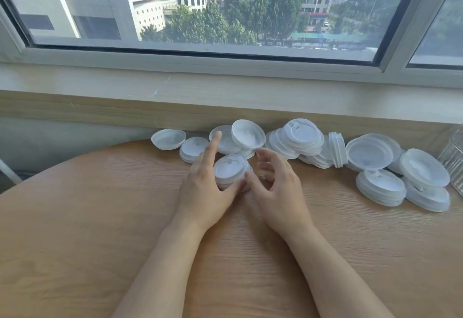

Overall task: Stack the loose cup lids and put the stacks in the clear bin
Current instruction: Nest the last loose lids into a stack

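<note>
Overall, surface: round wooden table (100, 230), pale grain, its far edge pushed up against the wall under a window sill (225, 87).
Room: wide window (200, 4) above the sill, with trees and city buildings outside in daylight.
Small lid stack (229, 171): on the table just short of the sill, between both hands.
Left hand (205, 187): thumb and palm against the small lid stack's near-left side, index finger raised straight, other fingers curled loosely around it.
Right hand (275, 184): just right of the small lid stack, fingers curved and spread, thumb tip near its edge; whether it touches cannot be told.
Loose lids (248, 134): white, scattered and leaning along the wall below the sill.
Other stacks (380, 187): further right along the sill.
Clear bin (453, 159): at the sill's right end, only a ribbed corner visible.
</note>
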Demonstrator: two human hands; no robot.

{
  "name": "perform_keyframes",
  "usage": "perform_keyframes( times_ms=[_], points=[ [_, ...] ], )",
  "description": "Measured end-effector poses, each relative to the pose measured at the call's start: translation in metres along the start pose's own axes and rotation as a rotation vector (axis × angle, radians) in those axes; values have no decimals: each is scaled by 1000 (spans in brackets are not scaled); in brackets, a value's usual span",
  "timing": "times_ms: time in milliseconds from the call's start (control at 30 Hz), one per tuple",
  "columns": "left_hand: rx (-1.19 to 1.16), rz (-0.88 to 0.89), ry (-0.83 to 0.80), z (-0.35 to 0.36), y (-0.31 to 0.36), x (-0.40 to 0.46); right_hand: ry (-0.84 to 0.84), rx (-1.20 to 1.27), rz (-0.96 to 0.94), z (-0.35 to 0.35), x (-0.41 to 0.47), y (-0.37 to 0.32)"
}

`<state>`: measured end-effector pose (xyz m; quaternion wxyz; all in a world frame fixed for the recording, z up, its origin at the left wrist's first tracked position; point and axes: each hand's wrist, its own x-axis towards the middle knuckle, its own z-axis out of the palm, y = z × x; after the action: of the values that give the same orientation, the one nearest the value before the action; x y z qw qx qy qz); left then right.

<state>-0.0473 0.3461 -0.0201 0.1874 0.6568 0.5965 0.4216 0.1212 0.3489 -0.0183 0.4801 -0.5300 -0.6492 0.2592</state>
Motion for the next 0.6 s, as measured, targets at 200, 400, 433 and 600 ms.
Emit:
perform_keyframes(
  times_ms=[200,400,433,600],
  points=[
    [32,-6,-17,0,0,0,-3,14,28,-1,0,0],
    [-8,27,74,-1,3,-4,-4,61,50,-4,-1,-4],
    [-18,30,85,-2,3,-5,-3,68,54,-5,-1,-4],
    [-52,53,80,-9,1,-5,3,33,68,-7,-1,-4]
  ],
)
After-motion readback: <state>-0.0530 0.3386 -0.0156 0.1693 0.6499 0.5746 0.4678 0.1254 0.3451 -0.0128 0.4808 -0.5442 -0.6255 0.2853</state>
